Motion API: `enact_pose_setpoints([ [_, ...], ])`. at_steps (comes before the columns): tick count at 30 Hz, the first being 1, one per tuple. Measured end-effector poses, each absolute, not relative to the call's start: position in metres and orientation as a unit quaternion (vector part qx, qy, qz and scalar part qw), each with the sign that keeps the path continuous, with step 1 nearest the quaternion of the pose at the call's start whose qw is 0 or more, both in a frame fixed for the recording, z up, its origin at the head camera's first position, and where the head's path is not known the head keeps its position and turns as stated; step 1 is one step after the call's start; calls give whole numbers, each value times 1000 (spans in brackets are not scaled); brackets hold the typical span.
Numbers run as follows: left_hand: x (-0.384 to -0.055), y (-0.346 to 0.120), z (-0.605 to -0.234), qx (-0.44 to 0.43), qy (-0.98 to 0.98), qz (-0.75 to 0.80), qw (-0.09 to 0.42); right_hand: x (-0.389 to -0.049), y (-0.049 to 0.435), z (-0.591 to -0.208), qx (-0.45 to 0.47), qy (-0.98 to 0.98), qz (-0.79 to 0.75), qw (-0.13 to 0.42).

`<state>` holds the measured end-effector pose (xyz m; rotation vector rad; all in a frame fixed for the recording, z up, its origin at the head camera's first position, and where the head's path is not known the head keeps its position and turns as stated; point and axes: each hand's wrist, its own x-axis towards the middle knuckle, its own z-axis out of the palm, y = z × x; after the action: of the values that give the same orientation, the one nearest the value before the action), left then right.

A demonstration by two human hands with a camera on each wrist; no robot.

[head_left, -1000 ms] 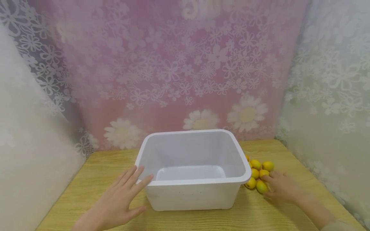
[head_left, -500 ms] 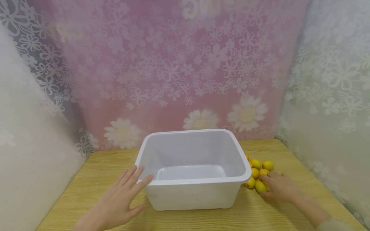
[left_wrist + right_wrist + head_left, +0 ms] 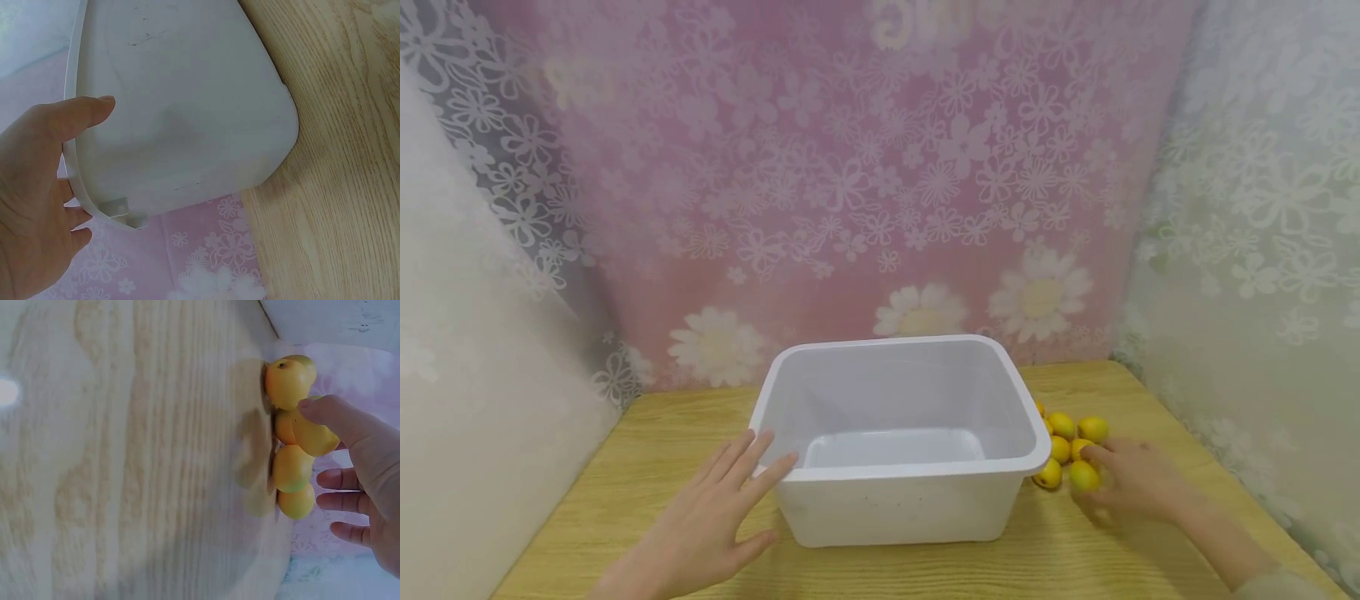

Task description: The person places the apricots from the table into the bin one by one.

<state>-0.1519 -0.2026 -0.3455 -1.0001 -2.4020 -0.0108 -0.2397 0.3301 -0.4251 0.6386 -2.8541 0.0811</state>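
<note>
Nearest you, your left hand (image 3: 709, 515) lies spread and relaxed at the front left rim of the white tub (image 3: 898, 510); your right hand (image 3: 1141, 482), right of the tub, pinches one yellow fruit (image 3: 1084, 477) just above the wooden table (image 3: 647, 467). Beside and beyond it, other fruits (image 3: 1060, 426) cluster by the tub, before a pink floral backdrop (image 3: 850, 167)

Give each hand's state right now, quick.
Left hand: open, fingers spread, at the rim of the tub.
Right hand: closed, pinching a yellow fruit.

Fingers (image 3: 345, 501) pinch yellow fruit (image 3: 315, 434), others (image 3: 294, 469) near.
</note>
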Motion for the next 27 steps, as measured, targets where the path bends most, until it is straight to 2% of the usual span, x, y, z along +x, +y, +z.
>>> enact_pose_setpoints([
  [5, -151, -203, -346, -366, -893, -2, 264, -242, 337, -418, 208, -972, 30, 104],
  [22, -151, -203, -345, -366, -894, -7, 256, -254, 351, -381, 219, -963, 27, 156],
  [27, -151, -204, -344, -364, -896, -8, 253, -261, 353, -364, 231, -960, 29, 157],
])
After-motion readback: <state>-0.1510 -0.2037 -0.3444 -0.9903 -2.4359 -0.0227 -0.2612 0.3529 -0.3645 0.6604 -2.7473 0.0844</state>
